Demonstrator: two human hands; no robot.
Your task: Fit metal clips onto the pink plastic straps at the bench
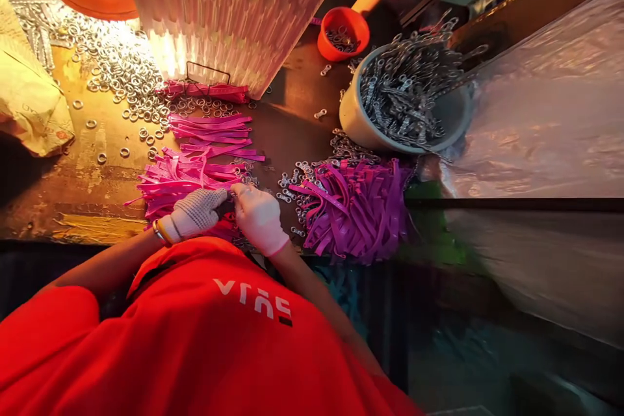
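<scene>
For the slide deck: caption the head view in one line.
Gloved left hand and right hand meet over pink straps beside purple straps, metal rings and a bowl.

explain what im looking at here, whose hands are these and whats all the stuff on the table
This is one picture from a camera worn on a person's head, looking down at their own two hands, so the red shirt at the bottom is the wearer's. Both hands wear white gloves: the left hand and right hand meet at the table's near edge over a pile of pink straps. What exactly they pinch is too small to tell. More pink straps lie in neat bunches behind. To the right is a heap of purple straps. Small metal rings are scattered at the upper left. A white bowl holds metal clips, and an orange scoop sits behind it. Clear plastic sheeting covers the right side.
</scene>
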